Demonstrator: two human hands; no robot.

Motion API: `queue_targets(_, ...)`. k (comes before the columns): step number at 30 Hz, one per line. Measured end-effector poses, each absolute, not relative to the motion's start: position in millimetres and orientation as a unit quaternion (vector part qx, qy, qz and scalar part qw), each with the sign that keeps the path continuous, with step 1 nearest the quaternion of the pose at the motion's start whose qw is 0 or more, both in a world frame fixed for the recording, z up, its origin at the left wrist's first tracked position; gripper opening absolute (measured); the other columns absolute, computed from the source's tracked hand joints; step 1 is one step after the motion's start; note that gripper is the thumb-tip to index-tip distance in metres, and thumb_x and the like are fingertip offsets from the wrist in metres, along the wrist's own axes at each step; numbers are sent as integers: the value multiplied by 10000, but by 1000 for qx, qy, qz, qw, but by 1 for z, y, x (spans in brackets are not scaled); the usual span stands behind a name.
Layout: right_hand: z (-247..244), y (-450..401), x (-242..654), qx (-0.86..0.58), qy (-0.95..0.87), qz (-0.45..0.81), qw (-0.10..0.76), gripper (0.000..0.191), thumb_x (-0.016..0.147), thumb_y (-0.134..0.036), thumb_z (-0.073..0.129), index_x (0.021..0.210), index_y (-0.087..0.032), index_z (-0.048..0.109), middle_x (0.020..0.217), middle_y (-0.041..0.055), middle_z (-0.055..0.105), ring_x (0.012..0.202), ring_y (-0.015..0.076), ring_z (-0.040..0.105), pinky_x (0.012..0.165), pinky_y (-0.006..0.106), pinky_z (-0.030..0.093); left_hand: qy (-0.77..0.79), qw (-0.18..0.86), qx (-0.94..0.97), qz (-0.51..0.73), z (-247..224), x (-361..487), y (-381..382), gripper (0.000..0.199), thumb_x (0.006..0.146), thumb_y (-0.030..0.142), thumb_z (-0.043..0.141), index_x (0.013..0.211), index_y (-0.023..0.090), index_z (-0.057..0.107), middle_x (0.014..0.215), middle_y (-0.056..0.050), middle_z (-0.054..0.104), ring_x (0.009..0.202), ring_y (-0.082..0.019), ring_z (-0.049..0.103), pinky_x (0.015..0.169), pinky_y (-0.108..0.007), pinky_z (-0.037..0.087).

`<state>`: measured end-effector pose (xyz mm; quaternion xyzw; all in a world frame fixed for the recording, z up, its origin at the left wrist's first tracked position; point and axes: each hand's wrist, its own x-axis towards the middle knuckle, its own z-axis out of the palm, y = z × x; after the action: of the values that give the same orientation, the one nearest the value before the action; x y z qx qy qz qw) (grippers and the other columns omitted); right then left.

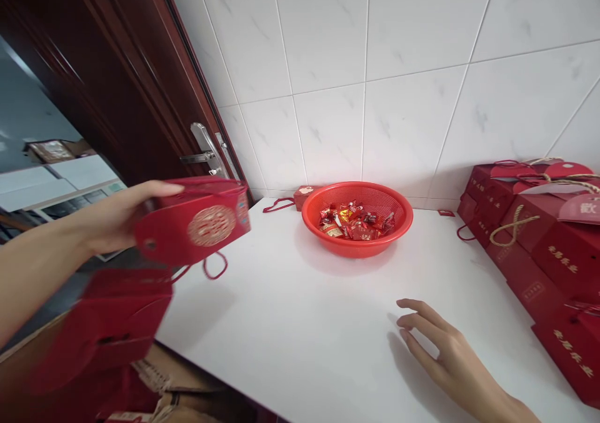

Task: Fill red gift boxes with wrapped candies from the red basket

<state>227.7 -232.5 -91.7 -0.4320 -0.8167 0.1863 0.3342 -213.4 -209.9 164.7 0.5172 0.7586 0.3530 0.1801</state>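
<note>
My left hand point(119, 217) is closed round a red gift box point(166, 232) with a gold round emblem, held up beyond the table's left edge. A thin red cord point(215, 267) dangles from that box. Just below is a second red box point(126, 323), smeared by motion; whether it hangs from the hand or rises from the carton beneath, I cannot tell. My right hand point(440, 342) hovers low over the white tabletop point(300, 335), fingers apart and slightly bent, with nothing in them. Ahead of it stands a red plastic basket point(356, 248) with wrapped sweets point(354, 223) inside.
Several red gift boxes point(529, 254) with cord handles are stacked along the right side. Behind the basket sits a small red box point(304, 195) with a cord. A cardboard carton point(187, 385) stands below the front left edge. A dark wooden door point(117, 67) is at left.
</note>
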Motion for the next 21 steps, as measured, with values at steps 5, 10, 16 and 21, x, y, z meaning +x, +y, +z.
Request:
queue_targets(5,-91,-231,225,-437,-822,180,318,245,996,-309,420,929,-267,652,1205,90,658,674,152,697,564,300,591,625,401,544,391,167,-170,-157,598,845,468,555,1373,187,548,1065,1,754,990,-260,681,751,-337,578)
queue_targets(10,-93,-231,224,-438,-827,183,302,254,997,-290,409,927,-252,650,1210,103,654,729,166,706,641,332,603,600,439,545,388,139,-140,-119,610,754,530,683,1296,263,607,1259,-46,701,1147,-305,647,780,-377,612)
queue_targets(16,-95,-227,223,-421,-828,168,330,197,1001,-275,428,1072,-256,611,1224,108,643,810,169,716,702,330,612,597,447,567,349,126,-115,-106,653,702,620,743,1206,214,654,1229,-120,707,1091,-308,678,771,-360,606)
queue_targets(21,-67,-223,215,-405,-795,75,445,414,989,-288,506,1394,-270,419,1371,168,537,887,190,707,763,364,615,549,456,655,246,122,-65,-129,690,707,690,726,1225,240,651,1195,-100,718,1053,-289,687,803,-345,574)
